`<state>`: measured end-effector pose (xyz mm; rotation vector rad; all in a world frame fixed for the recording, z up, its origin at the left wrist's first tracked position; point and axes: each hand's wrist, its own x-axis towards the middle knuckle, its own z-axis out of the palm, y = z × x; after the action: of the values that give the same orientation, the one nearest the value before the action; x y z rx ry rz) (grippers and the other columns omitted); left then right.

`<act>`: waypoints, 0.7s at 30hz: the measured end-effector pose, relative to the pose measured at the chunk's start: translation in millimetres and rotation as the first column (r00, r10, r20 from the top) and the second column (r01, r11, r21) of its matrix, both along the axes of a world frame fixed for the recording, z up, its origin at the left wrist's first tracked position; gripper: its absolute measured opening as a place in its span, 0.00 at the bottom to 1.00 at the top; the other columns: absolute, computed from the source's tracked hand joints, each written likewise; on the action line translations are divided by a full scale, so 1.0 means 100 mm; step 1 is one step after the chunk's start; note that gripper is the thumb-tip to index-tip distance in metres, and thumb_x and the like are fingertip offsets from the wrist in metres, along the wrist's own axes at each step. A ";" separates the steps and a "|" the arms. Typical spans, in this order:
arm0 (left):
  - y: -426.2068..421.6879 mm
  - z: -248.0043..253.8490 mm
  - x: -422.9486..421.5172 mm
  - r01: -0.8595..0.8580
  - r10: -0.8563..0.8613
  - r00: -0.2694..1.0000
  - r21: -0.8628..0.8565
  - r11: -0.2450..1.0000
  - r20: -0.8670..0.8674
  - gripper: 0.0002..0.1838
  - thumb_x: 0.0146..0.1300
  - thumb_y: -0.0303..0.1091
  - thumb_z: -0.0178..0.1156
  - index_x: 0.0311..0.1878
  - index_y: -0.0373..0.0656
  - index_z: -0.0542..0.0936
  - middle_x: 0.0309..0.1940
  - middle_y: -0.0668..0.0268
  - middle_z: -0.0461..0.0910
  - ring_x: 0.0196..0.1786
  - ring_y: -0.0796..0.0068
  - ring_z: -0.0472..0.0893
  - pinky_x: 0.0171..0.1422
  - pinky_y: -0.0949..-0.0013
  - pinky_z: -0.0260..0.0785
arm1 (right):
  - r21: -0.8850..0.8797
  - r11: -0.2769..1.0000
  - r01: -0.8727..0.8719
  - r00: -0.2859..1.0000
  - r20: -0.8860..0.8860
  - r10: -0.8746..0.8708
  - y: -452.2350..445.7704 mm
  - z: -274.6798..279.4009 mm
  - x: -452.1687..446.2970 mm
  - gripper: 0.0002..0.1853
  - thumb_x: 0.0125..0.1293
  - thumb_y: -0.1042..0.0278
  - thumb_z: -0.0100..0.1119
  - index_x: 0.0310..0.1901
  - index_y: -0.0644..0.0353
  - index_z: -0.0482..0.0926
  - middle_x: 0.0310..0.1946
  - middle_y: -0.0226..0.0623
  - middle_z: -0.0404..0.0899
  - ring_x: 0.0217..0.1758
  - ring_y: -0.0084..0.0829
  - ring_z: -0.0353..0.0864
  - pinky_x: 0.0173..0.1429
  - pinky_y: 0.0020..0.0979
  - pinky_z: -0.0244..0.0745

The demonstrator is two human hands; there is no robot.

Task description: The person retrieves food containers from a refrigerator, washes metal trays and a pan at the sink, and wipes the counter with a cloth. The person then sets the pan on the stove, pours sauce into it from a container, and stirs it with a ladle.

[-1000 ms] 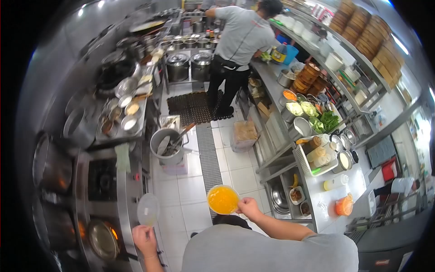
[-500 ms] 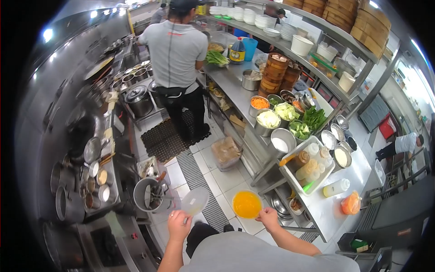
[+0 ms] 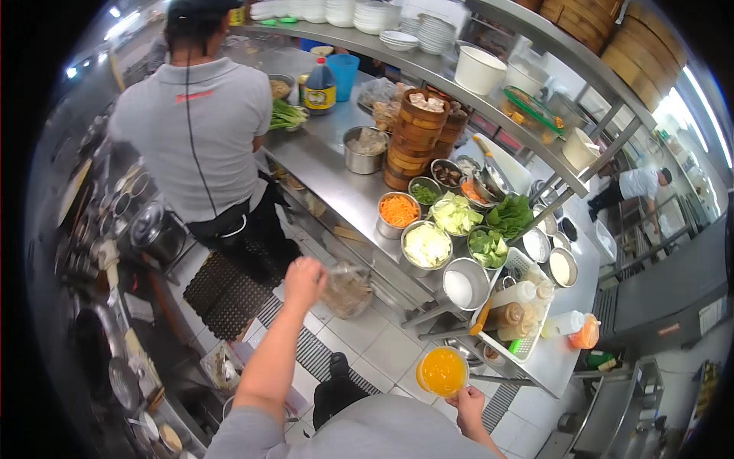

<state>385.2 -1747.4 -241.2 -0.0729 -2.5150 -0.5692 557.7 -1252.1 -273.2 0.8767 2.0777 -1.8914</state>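
Observation:
My right hand (image 3: pixel 468 399) grips the rim of a round clear tub (image 3: pixel 442 372) of orange-yellow liquid, held above the floor beside the steel counter. Further forward and to the left, my left hand (image 3: pixel 305 281) has its fingers pinched together. A faint, see-through lid (image 3: pixel 341 271) shows at its fingertips, hard to tell from the wrapped brown box behind it. Nearest the tub on the counter are a white basket (image 3: pixel 527 336) of squeeze bottles and a steel pot (image 3: pixel 465 284) with white contents.
A co-worker in a grey shirt (image 3: pixel 187 138) stands at the left front, beside the counter (image 3: pixel 348 180). Bowls of cut vegetables (image 3: pixel 428 245) and stacked steamers (image 3: pixel 413 141) stand on it. Below is a wrapped box (image 3: pixel 348 297); a shelf (image 3: pixel 428 57) hangs over the counter.
The view has turned right and moved nearer the counter and co-worker. My left hand has reached forward, away from the tub. The tub in my right hand now hangs close to the counter's corner.

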 end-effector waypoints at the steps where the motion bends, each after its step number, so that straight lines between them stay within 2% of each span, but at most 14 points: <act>1: -0.11 0.07 -0.30 0.013 -0.014 0.999 -0.012 1.000 -0.033 0.09 0.51 0.28 0.69 0.30 0.45 0.76 0.31 0.62 0.76 0.42 0.55 0.78 0.47 0.53 0.71 | 0.012 1.000 0.023 1.000 0.006 -0.023 -0.06 0.03 0.01 0.12 0.70 0.69 0.63 0.31 0.64 0.73 0.27 0.41 0.82 0.27 0.31 0.85 0.35 0.32 0.88; 4: -0.26 0.19 -1.10 0.076 -0.077 0.996 -0.030 0.997 -0.046 0.08 0.51 0.27 0.68 0.31 0.44 0.77 0.33 0.62 0.77 0.43 0.55 0.79 0.48 0.54 0.71 | 0.018 0.984 0.177 0.983 0.040 -0.177 -0.31 0.17 0.03 0.13 0.71 0.68 0.63 0.31 0.64 0.72 0.27 0.42 0.82 0.27 0.32 0.86 0.36 0.32 0.88; 7: -0.26 -0.04 -1.77 0.133 -0.142 0.985 -0.094 0.987 -0.096 0.06 0.52 0.26 0.66 0.31 0.44 0.77 0.34 0.62 0.78 0.45 0.56 0.79 0.51 0.55 0.71 | -0.025 0.964 0.264 0.962 0.074 -0.261 -0.52 0.24 0.01 0.13 0.72 0.67 0.62 0.31 0.64 0.72 0.27 0.42 0.82 0.27 0.32 0.86 0.37 0.33 0.88; 10: -0.21 -0.52 -2.21 0.107 -0.093 0.993 -0.193 0.975 0.078 0.03 0.57 0.29 0.64 0.34 0.44 0.80 0.37 0.63 0.79 0.49 0.59 0.80 0.55 0.56 0.72 | 0.024 0.965 0.260 0.962 0.078 -0.262 -0.59 0.22 0.02 0.14 0.72 0.66 0.62 0.31 0.64 0.73 0.27 0.42 0.82 0.27 0.33 0.85 0.36 0.33 0.88; 11: -0.20 -0.65 -2.30 0.114 -0.100 0.992 -0.187 0.976 0.083 0.03 0.57 0.29 0.64 0.34 0.44 0.80 0.37 0.63 0.79 0.49 0.59 0.80 0.55 0.56 0.72 | 0.038 0.962 0.269 0.959 0.081 -0.271 -0.62 0.22 0.01 0.13 0.72 0.66 0.62 0.31 0.64 0.73 0.27 0.42 0.82 0.26 0.33 0.85 0.35 0.33 0.87; 14: -0.17 -0.87 -2.42 0.170 -0.149 0.974 -0.114 0.979 0.172 0.05 0.58 0.30 0.64 0.38 0.45 0.82 0.41 0.63 0.82 0.52 0.58 0.80 0.58 0.56 0.72 | 0.059 0.960 0.275 0.956 0.090 -0.279 -0.64 0.20 0.00 0.13 0.72 0.67 0.62 0.31 0.64 0.73 0.27 0.43 0.82 0.26 0.33 0.85 0.35 0.33 0.87; 16: -0.16 -0.95 -2.42 0.205 -0.198 0.975 -0.066 0.977 0.097 0.09 0.58 0.29 0.65 0.43 0.44 0.84 0.50 0.61 0.83 0.58 0.57 0.79 0.63 0.55 0.71 | 0.056 0.963 0.262 0.959 0.096 -0.266 -0.67 0.20 0.00 0.14 0.72 0.67 0.62 0.31 0.64 0.73 0.26 0.43 0.82 0.26 0.32 0.85 0.34 0.33 0.87; 17: -0.16 -0.97 -2.38 0.193 -0.185 0.978 -0.077 0.978 0.100 0.09 0.58 0.29 0.65 0.43 0.44 0.84 0.50 0.61 0.83 0.58 0.57 0.79 0.63 0.55 0.71 | 0.059 0.965 0.254 0.963 0.078 -0.258 -0.67 0.22 -0.01 0.13 0.72 0.67 0.61 0.30 0.64 0.73 0.26 0.43 0.82 0.25 0.32 0.85 0.34 0.33 0.87; 19: -0.06 -0.94 -2.09 0.130 -0.130 0.992 0.030 0.991 -0.006 0.13 0.57 0.26 0.65 0.46 0.44 0.84 0.57 0.58 0.80 0.62 0.53 0.77 0.66 0.52 0.69 | 0.047 0.973 0.228 0.971 0.064 -0.231 -0.65 0.18 -0.07 0.13 0.72 0.68 0.61 0.30 0.64 0.73 0.26 0.43 0.82 0.25 0.32 0.85 0.34 0.32 0.87; 21: 0.06 -1.05 -1.62 0.054 -0.060 0.997 0.108 0.993 0.052 0.16 0.56 0.24 0.65 0.50 0.43 0.82 0.62 0.55 0.76 0.63 0.50 0.75 0.67 0.50 0.68 | 0.076 0.981 0.177 0.980 0.076 -0.182 -0.53 0.10 -0.09 0.13 0.71 0.69 0.61 0.29 0.64 0.74 0.26 0.42 0.82 0.26 0.31 0.85 0.34 0.32 0.86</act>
<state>222.9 -1741.3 -345.8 -0.0911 -2.5382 -0.7367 548.7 -1305.1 -263.3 1.1746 2.0887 -1.8420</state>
